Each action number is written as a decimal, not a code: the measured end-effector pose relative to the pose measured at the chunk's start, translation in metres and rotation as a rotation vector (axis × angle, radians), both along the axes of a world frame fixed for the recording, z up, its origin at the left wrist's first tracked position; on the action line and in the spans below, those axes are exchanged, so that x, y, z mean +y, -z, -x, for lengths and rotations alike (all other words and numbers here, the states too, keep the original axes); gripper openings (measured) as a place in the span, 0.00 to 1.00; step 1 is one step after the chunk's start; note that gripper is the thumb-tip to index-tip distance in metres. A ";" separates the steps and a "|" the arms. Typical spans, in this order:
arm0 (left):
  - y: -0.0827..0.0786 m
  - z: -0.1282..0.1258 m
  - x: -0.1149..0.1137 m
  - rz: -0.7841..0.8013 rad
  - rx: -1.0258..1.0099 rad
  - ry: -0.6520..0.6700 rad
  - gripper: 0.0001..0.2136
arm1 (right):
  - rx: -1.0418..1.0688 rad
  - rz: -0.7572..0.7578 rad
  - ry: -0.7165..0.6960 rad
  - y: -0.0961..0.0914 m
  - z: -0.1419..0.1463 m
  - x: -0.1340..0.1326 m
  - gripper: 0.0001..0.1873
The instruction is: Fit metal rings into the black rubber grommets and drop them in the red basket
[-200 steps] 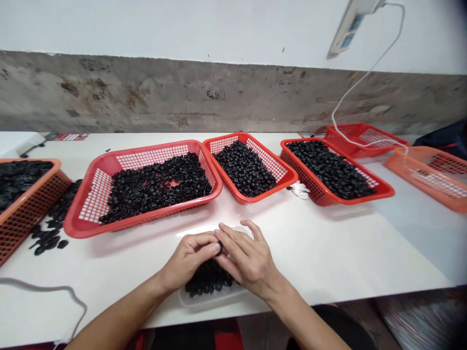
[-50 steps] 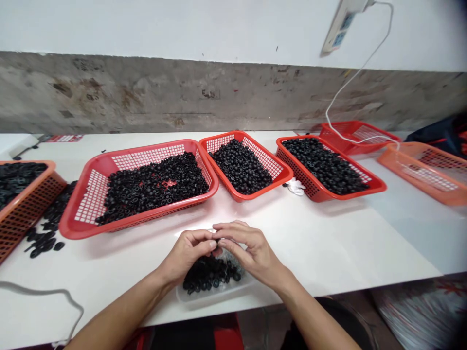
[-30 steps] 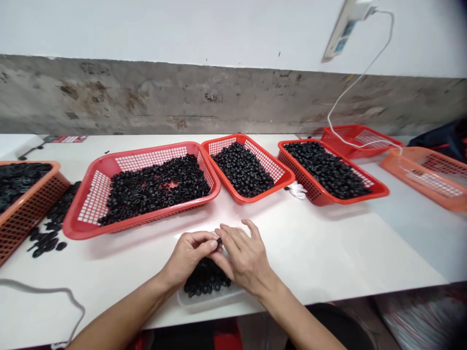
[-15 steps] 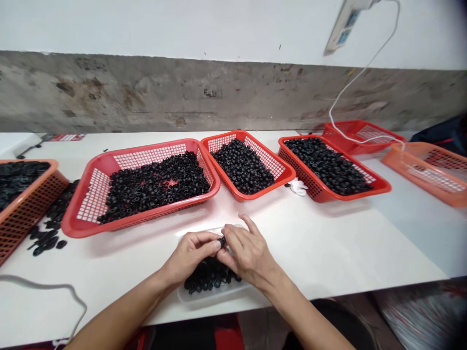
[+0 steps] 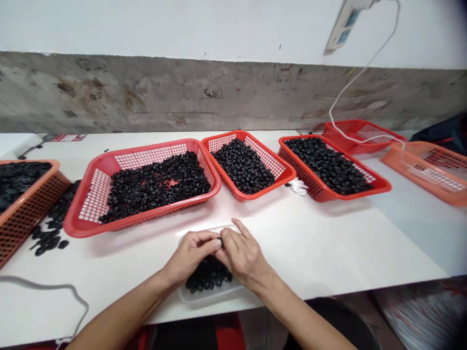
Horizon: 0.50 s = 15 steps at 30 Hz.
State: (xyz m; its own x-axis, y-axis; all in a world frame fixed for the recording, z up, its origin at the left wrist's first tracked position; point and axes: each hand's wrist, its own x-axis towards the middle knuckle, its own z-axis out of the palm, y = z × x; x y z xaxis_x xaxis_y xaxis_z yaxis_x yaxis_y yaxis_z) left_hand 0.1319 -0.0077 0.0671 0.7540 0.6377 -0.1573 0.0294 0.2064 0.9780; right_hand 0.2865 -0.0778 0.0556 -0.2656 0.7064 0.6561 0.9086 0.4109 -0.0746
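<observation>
My left hand and my right hand meet fingertip to fingertip over a clear plastic tray near the table's front edge. Both pinch a small black ring between them; it is almost hidden by the fingers. A heap of black rubber rings lies in the tray beneath the hands. Behind stand a large red basket of black rings, a smaller red basket of black beads and another red basket of black parts.
An orange basket of black rings sits at the left, with loose rings beside it. Further red and orange baskets stand at the right. A white cable hangs from a wall socket strip. A grey cord lies front left.
The hands have stayed together over the tray, fingers shifting slightly around the small part. My right hand's fingers have closed in nearer the left fingertips. The baskets have not moved.
</observation>
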 end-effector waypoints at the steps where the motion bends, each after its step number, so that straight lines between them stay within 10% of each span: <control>1: 0.000 0.000 0.000 0.004 0.002 -0.003 0.14 | -0.012 -0.007 0.002 0.002 0.001 0.001 0.08; 9: -0.001 -0.001 -0.001 -0.039 0.008 0.015 0.14 | 0.046 0.013 -0.025 0.001 -0.006 0.002 0.09; 15: -0.003 0.008 -0.003 -0.315 0.104 -0.148 0.12 | 0.218 0.388 -0.209 -0.034 -0.043 -0.006 0.08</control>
State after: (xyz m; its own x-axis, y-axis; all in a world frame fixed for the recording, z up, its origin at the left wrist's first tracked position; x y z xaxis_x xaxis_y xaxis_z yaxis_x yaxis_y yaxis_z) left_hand 0.1234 -0.0106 0.0701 0.6400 0.7683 -0.0066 0.1249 -0.0955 0.9876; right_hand 0.3290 -0.0837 0.0898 -0.3132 0.8561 0.4112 0.7560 0.4868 -0.4376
